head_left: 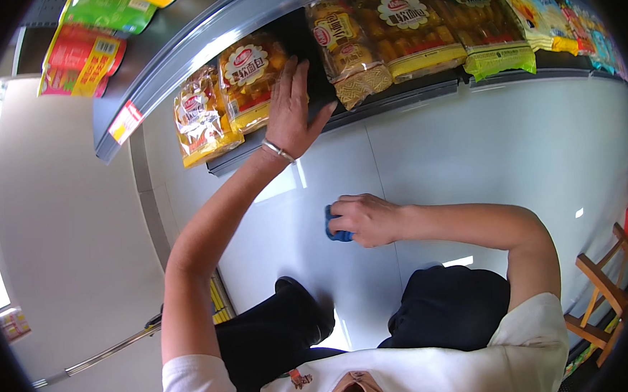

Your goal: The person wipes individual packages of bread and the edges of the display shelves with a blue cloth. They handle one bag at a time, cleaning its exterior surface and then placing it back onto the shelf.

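My left hand [293, 109] reaches to the low shelf, its fingers stretched out along the right side of a yellow bag of bread [249, 78]. To the left of that bag leans another shiny yellow bread bag [201, 120]. A dark gap lies just right of my fingers, and beyond it stands a narrower bread bag [345, 50]. My right hand [367, 220] is closed around a bunched blue cloth [339, 234] and hangs over the floor, away from the shelf.
More bread bags [419, 28] and colourful snack bags [533, 14] fill the shelf to the right. Above, a grey shelf edge [177, 68] carries red-and-white price tags, with red and green packs [86, 55] on it. A wooden stool [600, 290] stands at right; a metal pole [97, 360] lies at left.
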### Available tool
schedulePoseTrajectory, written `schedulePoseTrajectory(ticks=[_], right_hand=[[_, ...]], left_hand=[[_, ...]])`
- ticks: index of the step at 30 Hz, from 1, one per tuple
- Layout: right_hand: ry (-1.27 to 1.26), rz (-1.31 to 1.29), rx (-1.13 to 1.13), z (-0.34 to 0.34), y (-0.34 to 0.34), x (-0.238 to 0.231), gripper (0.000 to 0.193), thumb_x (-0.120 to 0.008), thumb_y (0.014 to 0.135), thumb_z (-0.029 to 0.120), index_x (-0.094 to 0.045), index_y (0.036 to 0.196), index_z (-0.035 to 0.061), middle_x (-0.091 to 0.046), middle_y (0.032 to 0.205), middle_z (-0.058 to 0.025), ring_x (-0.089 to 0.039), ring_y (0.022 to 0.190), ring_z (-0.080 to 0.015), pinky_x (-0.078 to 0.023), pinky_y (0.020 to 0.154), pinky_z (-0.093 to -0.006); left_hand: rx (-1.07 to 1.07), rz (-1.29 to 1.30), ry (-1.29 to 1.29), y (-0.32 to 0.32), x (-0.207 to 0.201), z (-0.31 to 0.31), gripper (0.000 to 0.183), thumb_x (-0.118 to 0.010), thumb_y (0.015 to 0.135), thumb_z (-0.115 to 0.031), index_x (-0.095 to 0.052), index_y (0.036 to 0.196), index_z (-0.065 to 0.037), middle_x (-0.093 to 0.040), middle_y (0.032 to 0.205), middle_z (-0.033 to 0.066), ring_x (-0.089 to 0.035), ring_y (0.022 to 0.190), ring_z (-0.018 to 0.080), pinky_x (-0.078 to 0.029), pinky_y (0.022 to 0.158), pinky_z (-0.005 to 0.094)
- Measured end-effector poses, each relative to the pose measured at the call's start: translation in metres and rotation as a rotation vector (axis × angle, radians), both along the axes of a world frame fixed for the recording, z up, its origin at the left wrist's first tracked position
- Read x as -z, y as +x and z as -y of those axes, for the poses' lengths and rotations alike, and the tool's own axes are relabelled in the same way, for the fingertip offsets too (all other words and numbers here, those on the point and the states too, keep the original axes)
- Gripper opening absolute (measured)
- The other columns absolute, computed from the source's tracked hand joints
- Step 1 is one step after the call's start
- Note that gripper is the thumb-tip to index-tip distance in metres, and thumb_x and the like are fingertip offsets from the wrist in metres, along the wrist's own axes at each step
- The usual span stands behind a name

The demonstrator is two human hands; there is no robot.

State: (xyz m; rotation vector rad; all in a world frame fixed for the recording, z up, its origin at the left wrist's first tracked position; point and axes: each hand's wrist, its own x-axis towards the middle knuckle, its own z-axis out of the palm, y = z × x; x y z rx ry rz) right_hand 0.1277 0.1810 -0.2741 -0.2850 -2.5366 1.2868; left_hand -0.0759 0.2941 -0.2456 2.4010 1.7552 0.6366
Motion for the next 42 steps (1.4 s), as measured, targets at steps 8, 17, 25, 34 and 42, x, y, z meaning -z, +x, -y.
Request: schedulePoseTrajectory(ticks=[8,17,25,34,42], right_hand=[[-0.05,-0.191,0.176,0.02,-0.011,0.015,0.033,-0.073,0.065,-0.005,-0.066,0.095,0.0075,-0.058,0.093,-0.0124,-0.06,0.094,-0.0271,-0.055,0.078,-0.0341],[-0.236,-0.097,0.234,0.052,0.044,0.031,0.028,-0.071,0.07,-0.003,-0.066,0.096,0.0069,-0.061,0.093,-0.0134,-0.063,0.09,-0.0291,-0.055,0.077,-0.036],[-0.413,-0.223,0.518,0.023,0.071,0.025,0.025,-0.068,0.072,-0.003,-0.066,0.096,0.0036,-0.065,0.092,-0.0136,-0.065,0.085,-0.0309,-0.054,0.078,-0.0369],[-1.067,-0.557,1.107,-0.019,0.111,0.022,0.039,-0.057,0.085,0.002,-0.054,0.124,-0.0019,-0.06,0.111,-0.0075,-0.057,0.101,-0.0134,-0.047,0.089,-0.0264],[-0.216,-0.34,0.852,0.002,0.114,-0.03,0.044,-0.062,0.088,0.011,-0.053,0.13,0.0054,-0.054,0.115,-0.0154,-0.06,0.101,-0.0261,-0.051,0.088,-0.0339]], left_hand=[[-0.548,0.405,-0.35,0.064,0.05,-0.126,0.132,-0.078,0.061,-0.065,-0.008,0.151,0.002,-0.026,0.15,0.0306,-0.036,0.134,0.0453,-0.033,0.112,0.045],[-0.557,0.682,-0.33,0.062,0.08,-0.13,0.119,-0.08,0.062,-0.052,-0.015,0.148,-0.004,-0.034,0.144,0.0255,-0.044,0.129,0.0391,-0.038,0.108,0.0427],[-0.342,1.331,-0.289,0.043,0.033,-0.022,0.066,-0.071,0.077,-0.007,-0.042,0.136,-0.002,-0.061,0.116,0.0122,-0.061,0.105,0.0242,-0.053,0.089,0.0362],[-0.3,1.712,-0.596,0.075,0.009,0.13,0.076,-0.069,0.085,-0.026,-0.03,0.143,0.003,-0.052,0.135,0.0162,-0.056,0.12,0.0261,-0.046,0.102,0.0384],[-0.211,2.341,-1.012,0.115,0.047,0.19,0.071,-0.055,0.09,-0.034,-0.03,0.147,-0.001,-0.047,0.141,0.0232,-0.054,0.124,0.037,-0.046,0.104,0.0513]])
